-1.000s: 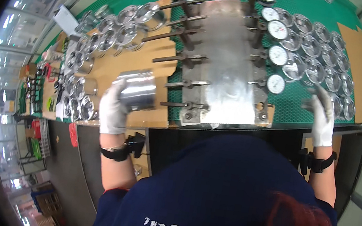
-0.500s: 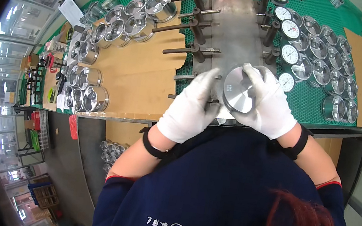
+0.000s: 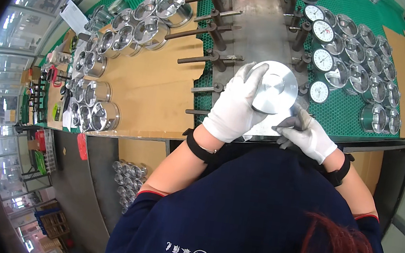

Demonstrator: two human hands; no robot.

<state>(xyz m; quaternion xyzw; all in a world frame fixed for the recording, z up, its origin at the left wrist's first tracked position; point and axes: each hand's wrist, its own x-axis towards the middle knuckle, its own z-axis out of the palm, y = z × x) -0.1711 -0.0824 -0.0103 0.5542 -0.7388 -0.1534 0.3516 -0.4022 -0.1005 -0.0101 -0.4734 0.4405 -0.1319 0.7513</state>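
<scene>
A silvery metal piston [image 3: 279, 88] is held up over the near end of the steel plate [image 3: 260, 26], its round, shiny top face turned toward me. My left hand [image 3: 236, 108], in a white glove, grips it by its left side, thumb and fingers around the rim. Just below the piston's lower right edge, my gloved right hand [image 3: 310, 136] has its grey-stained fingers bent and pressed together. Whether anything small is pinched in them cannot be made out. Dial gauges [image 3: 319, 92] on dark stands line the plate's right side.
Rods on dark posts [image 3: 216, 60] run along the plate's left side. Several pistons [image 3: 105, 115] stand on cardboard [image 3: 151, 88] at the left. More pistons [image 3: 358, 77] fill the green mat [image 3: 336, 114] at the right. Further pistons [image 3: 127, 180] sit lower down, below the table.
The piston has passed from my right hand to my left, which has moved right to grip it. My right hand has let go and dropped lower right, its fingers now bent together.
</scene>
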